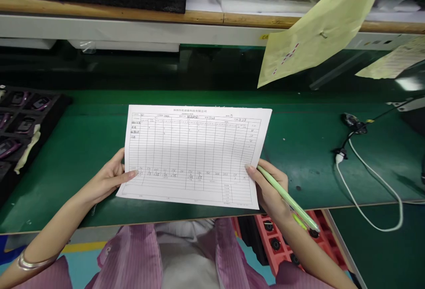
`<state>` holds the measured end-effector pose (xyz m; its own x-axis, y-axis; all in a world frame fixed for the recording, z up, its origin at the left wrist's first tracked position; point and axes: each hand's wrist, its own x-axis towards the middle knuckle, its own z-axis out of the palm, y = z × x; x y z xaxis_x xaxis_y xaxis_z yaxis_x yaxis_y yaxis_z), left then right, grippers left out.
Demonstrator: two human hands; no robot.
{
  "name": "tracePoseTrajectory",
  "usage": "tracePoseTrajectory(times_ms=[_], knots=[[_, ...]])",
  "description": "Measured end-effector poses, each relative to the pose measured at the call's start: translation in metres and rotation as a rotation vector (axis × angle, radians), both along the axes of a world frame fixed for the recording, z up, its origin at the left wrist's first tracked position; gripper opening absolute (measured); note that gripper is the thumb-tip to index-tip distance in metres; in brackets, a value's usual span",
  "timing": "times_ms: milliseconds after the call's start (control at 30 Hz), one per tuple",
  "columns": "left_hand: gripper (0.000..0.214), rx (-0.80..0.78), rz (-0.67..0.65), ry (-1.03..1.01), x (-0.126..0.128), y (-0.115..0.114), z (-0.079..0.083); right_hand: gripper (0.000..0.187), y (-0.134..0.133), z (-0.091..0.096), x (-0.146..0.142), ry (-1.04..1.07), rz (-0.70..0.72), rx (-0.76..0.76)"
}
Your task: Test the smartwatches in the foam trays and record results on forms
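left hand [114,175] and right hand [270,188] pinch sheet [195,154] by side edges above bench [89,138], seemingly to hold it flat, readable; pen [286,196] tucked in right hand, probably for handiness

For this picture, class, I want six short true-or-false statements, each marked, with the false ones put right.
1. The left hand and the right hand both hold the paper form. True.
2. The light green pen is in the left hand. False: it is in the right hand.
3. The paper form is completely blank. False: it has a printed grid and handwritten entries.
4. The white cable is to the right of the paper form. True.
5. The bracelet is on the right arm. False: it is on the left arm.
6. A black tray is on the left. True.
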<state>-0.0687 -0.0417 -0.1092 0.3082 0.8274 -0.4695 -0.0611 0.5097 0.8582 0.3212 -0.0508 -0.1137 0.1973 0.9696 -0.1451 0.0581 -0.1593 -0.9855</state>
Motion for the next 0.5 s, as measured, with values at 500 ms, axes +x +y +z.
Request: tracePoseTrajectory(times_ms=[500], knots=[[0.076, 0.055, 0.031, 0.087, -0.003, -0.008, 0.005, 0.025, 0.002, 0.012, -0.001, 0.111, 0.017, -0.083]])
